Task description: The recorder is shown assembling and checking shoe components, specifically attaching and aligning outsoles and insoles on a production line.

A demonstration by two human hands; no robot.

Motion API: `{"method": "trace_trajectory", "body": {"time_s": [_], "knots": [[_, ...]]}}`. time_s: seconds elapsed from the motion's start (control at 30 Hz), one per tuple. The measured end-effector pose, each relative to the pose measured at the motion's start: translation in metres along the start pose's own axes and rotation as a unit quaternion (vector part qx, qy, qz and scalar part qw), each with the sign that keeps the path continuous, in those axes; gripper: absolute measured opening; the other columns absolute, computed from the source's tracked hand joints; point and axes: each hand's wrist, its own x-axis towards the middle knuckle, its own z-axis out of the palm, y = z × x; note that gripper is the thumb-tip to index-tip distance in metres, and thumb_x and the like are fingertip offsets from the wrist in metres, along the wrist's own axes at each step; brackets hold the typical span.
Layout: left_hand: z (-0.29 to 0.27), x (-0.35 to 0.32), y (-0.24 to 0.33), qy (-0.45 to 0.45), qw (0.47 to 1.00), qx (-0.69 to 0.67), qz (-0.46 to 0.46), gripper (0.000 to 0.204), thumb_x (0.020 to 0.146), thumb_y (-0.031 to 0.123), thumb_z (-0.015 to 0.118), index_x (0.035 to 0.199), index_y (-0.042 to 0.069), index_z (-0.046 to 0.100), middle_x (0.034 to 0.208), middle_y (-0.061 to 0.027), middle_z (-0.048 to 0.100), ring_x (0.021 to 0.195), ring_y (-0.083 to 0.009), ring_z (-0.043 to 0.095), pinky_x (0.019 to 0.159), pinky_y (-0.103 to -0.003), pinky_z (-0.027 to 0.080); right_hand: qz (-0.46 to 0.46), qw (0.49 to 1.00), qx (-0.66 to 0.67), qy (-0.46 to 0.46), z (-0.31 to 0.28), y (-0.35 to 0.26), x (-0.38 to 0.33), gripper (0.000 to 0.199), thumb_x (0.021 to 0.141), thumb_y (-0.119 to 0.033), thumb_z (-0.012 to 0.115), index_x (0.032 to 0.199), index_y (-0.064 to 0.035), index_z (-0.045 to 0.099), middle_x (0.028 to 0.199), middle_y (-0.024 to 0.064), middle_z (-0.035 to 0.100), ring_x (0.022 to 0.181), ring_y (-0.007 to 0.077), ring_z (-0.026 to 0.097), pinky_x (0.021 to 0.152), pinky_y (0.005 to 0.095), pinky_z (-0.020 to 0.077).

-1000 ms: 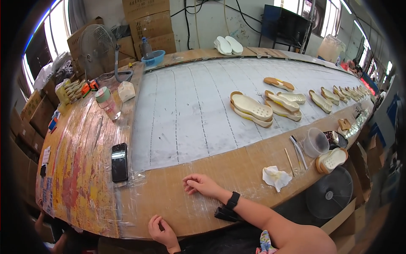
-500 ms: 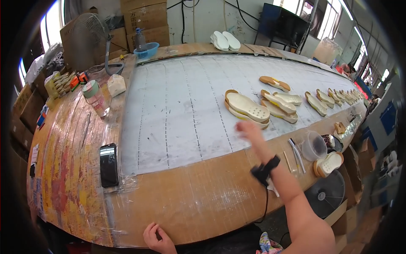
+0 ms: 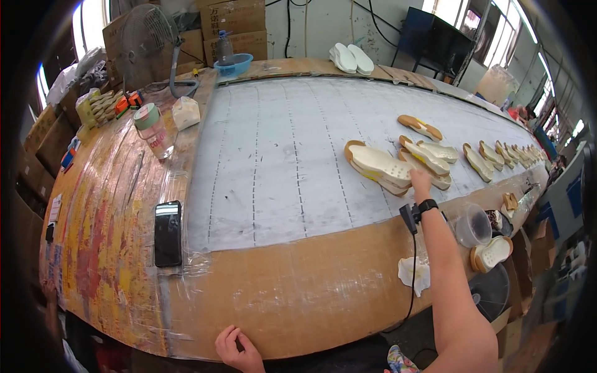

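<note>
The long grey-topped workbench runs ahead of me. My right hand, fingers together, rests on the stacked shoe soles; a careless pull could topple them. My left hand lies loosely curled at the bench edge.

A shoe workshop: rows of shoe soles on a long worktable, stacked cardboard boxes behind.

The soles are cream with tan rims, a small stack lying flat on the grey mat, tread side up, toes pointing to the left. The stack is at the mat's right part, near its front edge
</note>
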Motion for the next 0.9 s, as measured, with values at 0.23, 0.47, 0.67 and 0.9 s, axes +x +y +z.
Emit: {"method": "trace_trajectory", "body": {"time_s": [0.23, 0.47, 0.67, 0.9], "knots": [[0.008, -0.017, -0.022, -0.044, 0.999, 0.016, -0.01, 0.009, 0.069, -0.002, 0.056, 0.078, 0.0, 0.056, 0.092, -0.0117, 0.056, 0.084, -0.0264, 0.053, 0.076, -0.032, 0.042, 0.165, 0.96, 0.212, -0.082, 0.045, -0.024, -0.046, 0.044, 0.073, -0.015, 0.055, 0.113, 0.0005, 0.043, 0.103, 0.0132, 0.052, 0.093, 0.0272, 0.052, 0.073, 0.0404, 0.0444], [0.0, 0.007, 0.006, -0.242, 0.833, -0.429, -0.252, 0.024, 0.078, 0.002, 0.054, 0.102, -0.001, 0.054, 0.107, -0.0107, 0.053, 0.1, -0.0206, 0.049, 0.085, -0.031, 0.039, 0.388, 0.698, 0.433, -0.419, 0.042, -0.094, -0.154, 0.035, 0.08, -0.011, 0.049, 0.114, -0.0032, 0.043, 0.114, 0.0136, 0.044, 0.1, 0.0304, 0.048, 0.076, 0.0487, 0.044], [0.038, 0.038, 0.064, -0.238, 0.757, -0.567, -0.218, 0.06, 0.086, 0.009, 0.045, 0.134, 0.003, 0.01, 0.137, -0.012, 0.019, 0.124, -0.0205, 0.026, 0.096, -0.031, 0.029, 0.366, 0.566, 0.398, -0.622, -0.002, -0.124, -0.287, 0.041, 0.084, -0.02, 0.043, 0.125, -0.0119, 0.038, 0.123, 0.0071, 0.043, 0.108, 0.0247, 0.046, 0.086, 0.0465, 0.0392], [0.04, 0.031, 0.078, -0.178, 0.724, -0.624, -0.236, 0.068, 0.088, 0.018, 0.045, 0.134, 0.002, -0.003, 0.129, -0.0098, 0.027, 0.115, -0.0164, 0.031, 0.096, -0.028, 0.026, 0.395, 0.548, 0.385, -0.629, -0.022, -0.11, -0.353, 0.048, 0.083, -0.016, 0.051, 0.127, -0.0068, 0.032, 0.117, 0.0081, 0.046, 0.104, 0.0204, 0.049, 0.083, 0.0356, 0.042]]}}
